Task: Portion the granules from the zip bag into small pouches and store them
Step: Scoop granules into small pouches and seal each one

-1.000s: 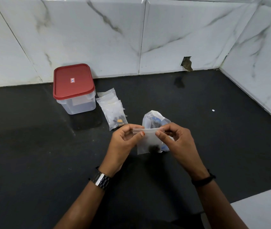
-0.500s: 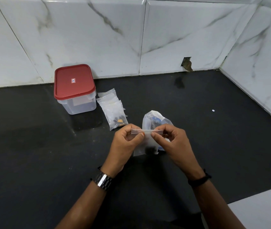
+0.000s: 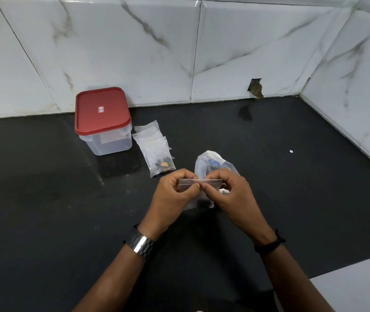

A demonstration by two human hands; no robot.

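Both grips pinched the zip strip of a small pouch (image 3: 198, 194) above the black counter (image 3: 44, 210): left hand (image 3: 170, 197) and right hand (image 3: 231, 194) fingertips meeting mid-strip. The zip bag (image 3: 211, 162) lay just behind.

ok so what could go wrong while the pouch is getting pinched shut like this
1. Both hands, left hand and right hand, pinch the pouch strip in mid-air over the counter; an unsealed stretch could leak granules.
2. The zip bag stands right behind the hands and could get knocked over.
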